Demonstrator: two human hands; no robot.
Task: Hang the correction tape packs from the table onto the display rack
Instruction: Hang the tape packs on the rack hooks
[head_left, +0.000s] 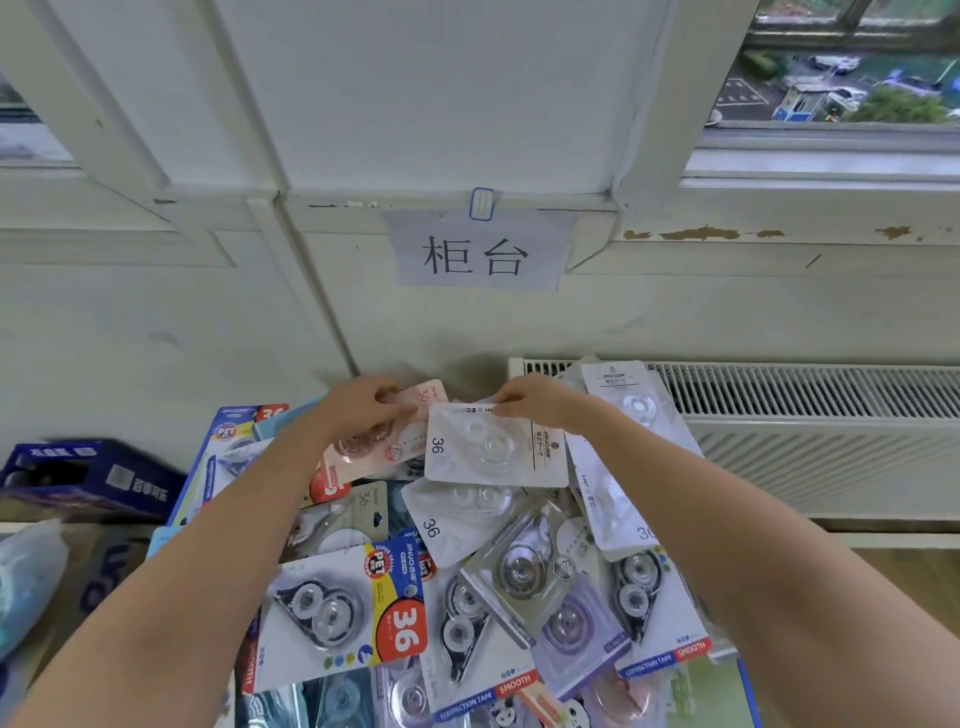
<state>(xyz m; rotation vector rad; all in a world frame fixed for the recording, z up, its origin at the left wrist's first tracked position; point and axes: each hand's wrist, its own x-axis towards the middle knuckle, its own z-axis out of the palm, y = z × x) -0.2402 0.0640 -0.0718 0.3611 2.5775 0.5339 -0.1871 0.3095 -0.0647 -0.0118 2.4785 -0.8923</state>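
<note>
A heap of correction tape packs (467, 597) covers the table in front of me, overlapping at all angles. My left hand (358, 410) pinches a pink pack (374, 447) at the far side of the heap, lifting its upper end. My right hand (530, 400) pinches the top edge of a white pack marked 36 (493, 447), which lies turned sideways just right of the pink one. Both forearms reach out over the heap. No display rack shows in this view.
A wall with a paper sign (475, 249) stands right behind the table. A white radiator (810, 436) runs along the right. A dark blue box (88, 478) sits at the left, with a plastic bag (26, 582) nearer me. A window (841, 67) is at upper right.
</note>
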